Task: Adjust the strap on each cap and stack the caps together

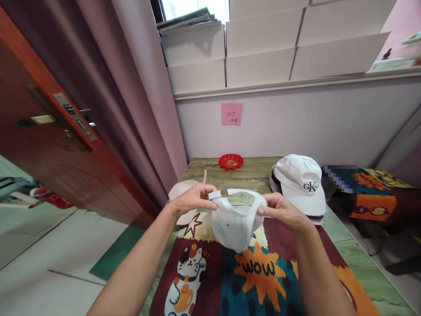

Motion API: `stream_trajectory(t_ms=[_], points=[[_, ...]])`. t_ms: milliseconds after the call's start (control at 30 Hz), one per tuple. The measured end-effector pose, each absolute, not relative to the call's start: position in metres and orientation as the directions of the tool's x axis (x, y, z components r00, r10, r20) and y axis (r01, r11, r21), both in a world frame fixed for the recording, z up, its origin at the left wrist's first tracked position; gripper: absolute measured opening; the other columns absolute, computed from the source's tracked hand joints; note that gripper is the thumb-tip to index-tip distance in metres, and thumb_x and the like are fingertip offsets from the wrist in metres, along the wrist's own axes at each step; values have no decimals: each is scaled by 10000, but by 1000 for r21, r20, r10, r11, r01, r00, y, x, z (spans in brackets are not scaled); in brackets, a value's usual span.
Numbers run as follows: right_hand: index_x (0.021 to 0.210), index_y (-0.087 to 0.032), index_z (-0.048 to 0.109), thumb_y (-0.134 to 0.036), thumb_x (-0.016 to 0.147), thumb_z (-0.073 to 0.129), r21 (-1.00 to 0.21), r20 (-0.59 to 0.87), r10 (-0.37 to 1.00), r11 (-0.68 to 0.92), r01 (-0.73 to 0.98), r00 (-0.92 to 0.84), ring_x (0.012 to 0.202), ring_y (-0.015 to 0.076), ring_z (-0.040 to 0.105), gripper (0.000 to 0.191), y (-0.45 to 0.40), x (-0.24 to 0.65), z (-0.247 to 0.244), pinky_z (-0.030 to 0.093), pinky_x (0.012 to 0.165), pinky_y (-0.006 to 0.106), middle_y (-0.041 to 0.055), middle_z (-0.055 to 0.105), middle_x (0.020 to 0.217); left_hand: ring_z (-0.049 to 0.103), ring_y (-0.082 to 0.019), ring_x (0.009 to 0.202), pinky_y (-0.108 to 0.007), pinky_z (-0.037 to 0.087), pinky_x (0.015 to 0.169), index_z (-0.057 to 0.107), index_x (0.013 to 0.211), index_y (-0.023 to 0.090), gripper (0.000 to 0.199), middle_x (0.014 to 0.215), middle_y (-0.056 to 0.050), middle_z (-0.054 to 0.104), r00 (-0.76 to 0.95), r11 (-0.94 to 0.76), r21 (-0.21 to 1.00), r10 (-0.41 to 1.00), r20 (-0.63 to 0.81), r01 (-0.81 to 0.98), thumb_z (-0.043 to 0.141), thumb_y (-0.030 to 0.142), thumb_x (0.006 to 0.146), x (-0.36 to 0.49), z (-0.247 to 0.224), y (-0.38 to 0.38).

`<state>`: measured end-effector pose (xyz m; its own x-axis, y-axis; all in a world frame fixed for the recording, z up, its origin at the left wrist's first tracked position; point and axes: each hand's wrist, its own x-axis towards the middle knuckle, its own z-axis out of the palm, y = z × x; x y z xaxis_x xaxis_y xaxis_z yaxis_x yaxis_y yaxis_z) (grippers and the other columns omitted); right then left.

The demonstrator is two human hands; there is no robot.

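A white baseball cap (230,226) hangs upside down between my hands, its back opening and strap facing up. My left hand (197,197) pinches its rim near the strap buckle, and my right hand (279,210) grips the opposite side. Behind my left hand lies another pale cap (182,188), partly hidden, with a loose strap standing up. To the right of my right hand sits a stack of caps topped by a white cap with dark letters (297,175). Darker edges show beneath that top cap.
A patterned mat (204,276) covers much of the green marbled table (256,169). At the back stands a red scalloped dish (230,161). A pink note (232,114) is stuck to the wall. An ajar wooden door (66,145) and a purple curtain (141,87) border the left side.
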<state>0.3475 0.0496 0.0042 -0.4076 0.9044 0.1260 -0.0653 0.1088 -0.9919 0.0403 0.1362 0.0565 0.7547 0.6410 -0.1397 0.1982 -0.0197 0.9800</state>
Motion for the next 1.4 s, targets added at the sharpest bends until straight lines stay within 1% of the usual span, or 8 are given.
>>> stream_trajectory(t_ms=[133,200,300,500,700,900,1133,1400], points=[[953,-155,771,-431,724,867,-903,177,943,41,-428,-283,693,171,686,371,50,330,9,533,630,250,64,768,824,676,-174,666,-253,519,643,720,914,137,527,775,-45,725,733,205,950,679,37,-237,937,446,546,51,44,115],[946,-168,758,-422,710,875,-834,137,962,-16,-551,-234,771,204,725,366,53,314,4,571,705,285,65,779,849,730,-292,863,-375,572,805,725,1058,145,675,932,-101,766,650,240,863,749,126,-444,885,584,571,63,24,100],[980,-178,734,-403,771,823,-738,-11,970,-172,-653,-243,960,259,747,320,58,295,-5,583,889,379,69,794,914,614,-424,1243,-550,469,1059,664,1279,152,843,1226,-173,725,604,307,759,784,140,-575,658,787,725,79,-8,75],[1054,-169,699,-397,901,669,-582,-165,929,-363,-728,-331,1181,286,686,276,50,291,-27,497,1072,483,100,791,1043,483,-415,1401,-559,344,1178,619,1371,144,830,1366,-173,659,665,443,658,738,118,-609,451,780,865,81,-32,47],[1119,-220,684,-869,646,654,-678,-44,980,-172,-715,-194,1347,359,548,804,16,280,-69,434,1091,568,134,731,1216,491,-370,1404,-527,335,1190,594,1403,165,782,1372,-147,658,625,483,557,776,84,-675,324,733,939,71,-29,53],[1252,-235,630,-1000,556,537,-688,-34,995,-89,-720,-90,1333,387,540,1038,2,245,-66,426,1055,615,166,664,1316,455,-360,1431,-513,354,1184,561,1440,221,992,1381,-122,653,556,406,578,825,101,-708,261,923,806,68,-48,51],[1442,-277,515,-909,782,398,-491,56,998,65,-869,43,1399,342,484,921,21,234,-55,302,1162,619,121,592,1449,420,-364,1456,-497,317,1206,513,1487,193,967,1472,-154,576,509,382,577,858,69,-722,266,878,851,71,-42,48],[1399,-207,580,-789,835,481,-542,-48,995,-99,-834,-86,1351,375,538,817,27,233,-52,339,1140,615,142,663,1367,404,-340,1468,-487,301,1207,507,1485,213,934,1502,-139,551,450,294,643,888,89,-707,258,861,861,60,-53,65]])
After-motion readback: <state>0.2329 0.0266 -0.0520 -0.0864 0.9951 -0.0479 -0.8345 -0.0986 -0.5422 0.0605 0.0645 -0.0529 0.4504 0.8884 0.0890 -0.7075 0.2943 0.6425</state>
